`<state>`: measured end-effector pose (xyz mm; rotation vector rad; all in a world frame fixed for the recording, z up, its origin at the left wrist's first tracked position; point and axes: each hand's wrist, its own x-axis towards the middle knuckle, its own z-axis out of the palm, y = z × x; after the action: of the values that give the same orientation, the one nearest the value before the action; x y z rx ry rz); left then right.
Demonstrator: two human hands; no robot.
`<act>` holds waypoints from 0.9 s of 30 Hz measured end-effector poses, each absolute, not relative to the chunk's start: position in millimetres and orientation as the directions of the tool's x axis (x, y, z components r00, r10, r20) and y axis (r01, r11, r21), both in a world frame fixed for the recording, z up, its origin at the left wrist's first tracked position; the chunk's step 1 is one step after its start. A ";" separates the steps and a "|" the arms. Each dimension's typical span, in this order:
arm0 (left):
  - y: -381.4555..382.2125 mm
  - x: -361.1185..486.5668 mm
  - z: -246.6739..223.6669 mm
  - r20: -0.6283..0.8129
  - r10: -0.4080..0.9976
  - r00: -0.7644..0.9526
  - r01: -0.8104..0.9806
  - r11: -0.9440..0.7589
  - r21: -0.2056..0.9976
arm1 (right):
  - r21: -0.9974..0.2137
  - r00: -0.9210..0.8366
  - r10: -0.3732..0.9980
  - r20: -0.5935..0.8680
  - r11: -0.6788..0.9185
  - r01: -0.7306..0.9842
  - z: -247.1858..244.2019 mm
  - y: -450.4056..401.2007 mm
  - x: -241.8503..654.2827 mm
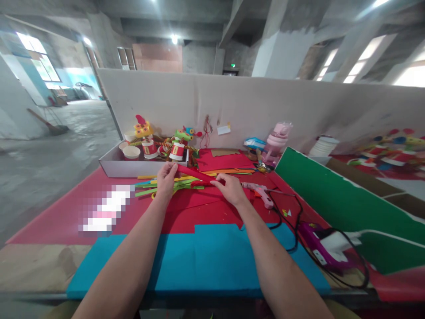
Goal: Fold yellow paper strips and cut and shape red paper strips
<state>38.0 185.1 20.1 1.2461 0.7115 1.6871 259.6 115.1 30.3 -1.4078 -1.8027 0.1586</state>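
Between my two hands a red paper strip [193, 172] is stretched at a slant over the table. My left hand [167, 176] pinches its upper left end, and my right hand [229, 187] pinches the lower right end. Under the strip lie several coloured paper strips [181, 182] in green, yellow and orange, with a yellow handle loop [153, 195] showing at their edge. A pink glue gun [262, 193] rests just right of my right hand. Beneath my forearms is a blue sheet [175, 261].
A white box [142, 169] at the back left holds paper cups and colourful cup figures. A pink bottle [277, 139] stands at the back right. A green panel [338, 208], a purple power strip [327, 250] and a black cable [297, 230] occupy the right side.
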 end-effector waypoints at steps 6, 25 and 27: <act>182.8 41.2 24.2 0.446 0.888 -0.114 -0.328 -0.457 0.827 | -0.583 0.048 0.878 0.475 0.274 0.765 35.1 110.7 259.4; 151.5 80.8 19.8 0.470 0.870 0.152 -0.208 -0.436 0.875 | -0.767 -0.049 0.927 0.372 0.337 0.545 35.7 107.5 236.8; 152.0 80.6 19.1 0.462 0.872 0.159 -0.213 -0.427 0.879 | -0.760 -0.054 0.926 0.374 0.339 0.555 34.2 108.3 237.5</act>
<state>80.6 152.0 19.1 1.4903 0.6693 1.4485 237.5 108.3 34.2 -1.3295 -1.7278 0.5320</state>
